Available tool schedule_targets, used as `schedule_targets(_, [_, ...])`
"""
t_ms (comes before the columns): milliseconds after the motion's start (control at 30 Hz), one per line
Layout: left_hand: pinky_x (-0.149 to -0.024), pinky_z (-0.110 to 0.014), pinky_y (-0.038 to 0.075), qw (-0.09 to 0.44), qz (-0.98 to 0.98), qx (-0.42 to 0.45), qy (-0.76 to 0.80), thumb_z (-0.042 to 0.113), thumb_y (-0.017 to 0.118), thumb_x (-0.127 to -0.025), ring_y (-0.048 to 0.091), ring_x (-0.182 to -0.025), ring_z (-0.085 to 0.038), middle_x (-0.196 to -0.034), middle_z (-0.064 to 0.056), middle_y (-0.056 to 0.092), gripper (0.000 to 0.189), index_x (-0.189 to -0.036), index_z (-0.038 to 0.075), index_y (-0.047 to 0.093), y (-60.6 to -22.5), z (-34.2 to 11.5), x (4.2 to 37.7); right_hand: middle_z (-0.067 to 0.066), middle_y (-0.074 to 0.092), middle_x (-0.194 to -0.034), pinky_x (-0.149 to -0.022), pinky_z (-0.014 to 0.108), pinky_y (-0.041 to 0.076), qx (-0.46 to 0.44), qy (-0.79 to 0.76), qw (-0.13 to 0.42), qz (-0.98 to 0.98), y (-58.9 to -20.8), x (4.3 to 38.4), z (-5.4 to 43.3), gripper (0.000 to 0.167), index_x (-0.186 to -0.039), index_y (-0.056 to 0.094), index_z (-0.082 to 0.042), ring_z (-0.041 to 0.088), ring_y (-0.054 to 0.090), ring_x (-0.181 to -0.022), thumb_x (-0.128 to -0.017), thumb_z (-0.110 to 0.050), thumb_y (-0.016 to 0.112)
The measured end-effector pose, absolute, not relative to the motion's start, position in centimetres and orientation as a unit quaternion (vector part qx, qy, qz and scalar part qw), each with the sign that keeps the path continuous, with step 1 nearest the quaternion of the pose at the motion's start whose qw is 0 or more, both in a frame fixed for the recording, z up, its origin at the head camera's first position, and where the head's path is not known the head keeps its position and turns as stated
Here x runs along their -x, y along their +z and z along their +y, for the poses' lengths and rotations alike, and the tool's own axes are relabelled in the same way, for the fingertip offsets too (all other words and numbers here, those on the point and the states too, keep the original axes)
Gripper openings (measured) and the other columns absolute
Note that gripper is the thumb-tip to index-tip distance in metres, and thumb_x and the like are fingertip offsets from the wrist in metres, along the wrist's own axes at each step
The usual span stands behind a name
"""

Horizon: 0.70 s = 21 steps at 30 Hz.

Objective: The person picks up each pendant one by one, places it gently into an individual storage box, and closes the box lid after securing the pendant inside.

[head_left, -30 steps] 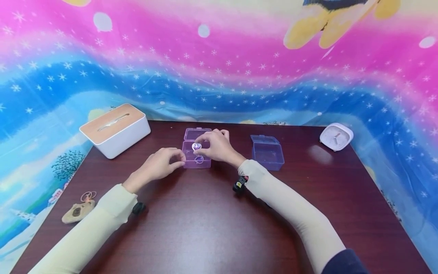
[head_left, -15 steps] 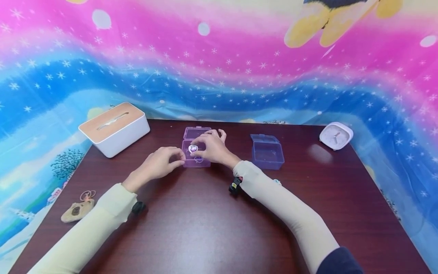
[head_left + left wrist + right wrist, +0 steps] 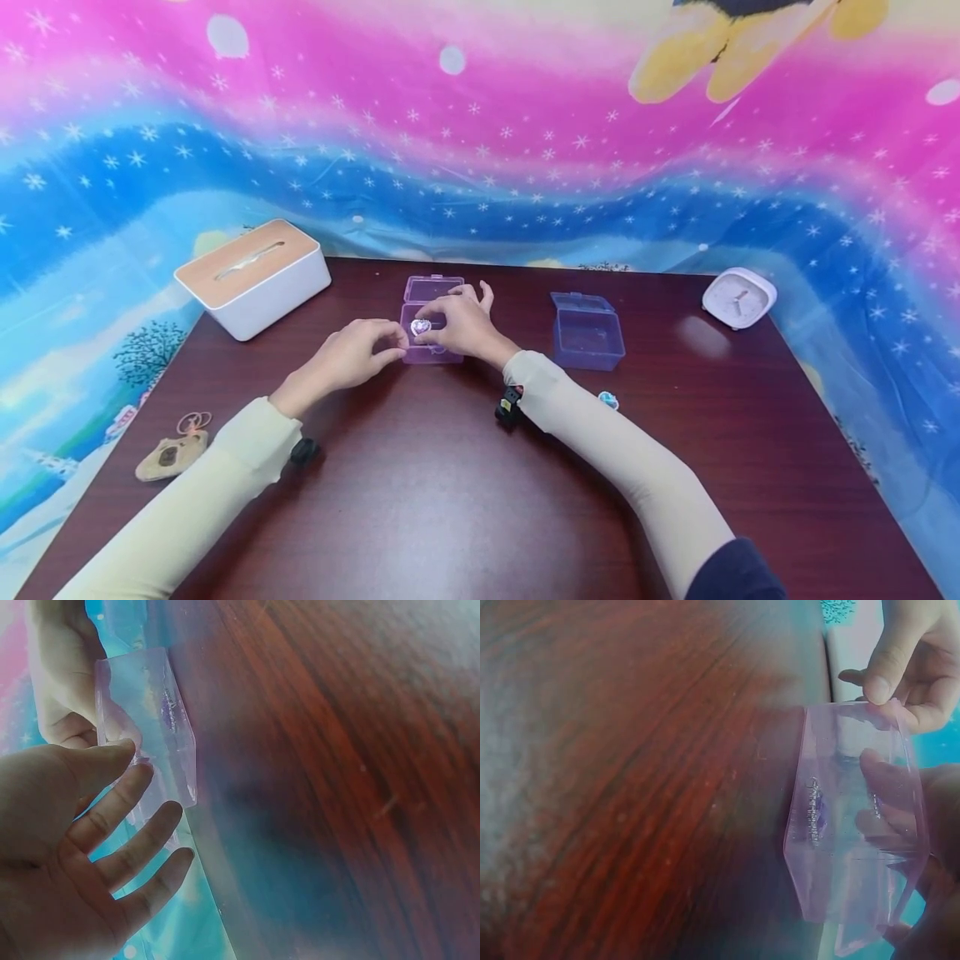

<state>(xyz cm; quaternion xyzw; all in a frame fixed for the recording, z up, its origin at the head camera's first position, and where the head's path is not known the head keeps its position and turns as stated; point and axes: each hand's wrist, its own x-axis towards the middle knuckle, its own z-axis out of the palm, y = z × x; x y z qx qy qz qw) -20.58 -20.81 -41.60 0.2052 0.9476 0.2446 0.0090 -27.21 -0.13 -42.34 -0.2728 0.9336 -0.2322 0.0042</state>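
Note:
A clear pink box (image 3: 420,357) stands on the table with its lid (image 3: 435,289) up. My left hand (image 3: 352,354) pinches the box's left wall at the rim between thumb and forefinger; in the left wrist view its other fingers (image 3: 146,851) spread loosely. My right hand (image 3: 472,327) reaches over the box and pinches a heart-shaped purple gem (image 3: 421,327) with a silvery edge, its fingertips inside the walls. Another purple gem with a beaded edge (image 3: 817,814) lies on the box floor, partly covered by the right hand in the head view.
An open clear blue-violet box (image 3: 588,342) stands to the right. A small blue gem piece (image 3: 608,401) lies beside the right sleeve. Around the edges are a tissue box (image 3: 258,279), a white clock (image 3: 738,298) and a tan plush keyring pouch (image 3: 172,457).
The right hand has moved slightly left and lower into the pink box with the heart-shaped gem. The blue gem piece has come into view beside the right sleeve. The left hand stays put.

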Motion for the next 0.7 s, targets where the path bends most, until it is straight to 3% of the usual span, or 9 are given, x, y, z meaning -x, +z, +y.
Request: schedule_targets(700, [-0.084, -0.049, 0.055, 0.011, 0.953, -0.192, 0.232, 0.025, 0.073, -0.097, 0.067, -0.096, -0.021, -0.099, 0.002, 0.074, 0.006, -0.101, 0.021, 0.073, -41.5, -21.0, 20.6, -0.011, 0.078, -0.117, -0.123, 0.065, 0.004, 0.272, -0.255, 0.007, 0.928, -41.3, 27.3, 0.3, 0.036, -0.118, 0.079, -0.027, 0.028, 0.047, -0.142, -0.085, -0.040, 0.084])
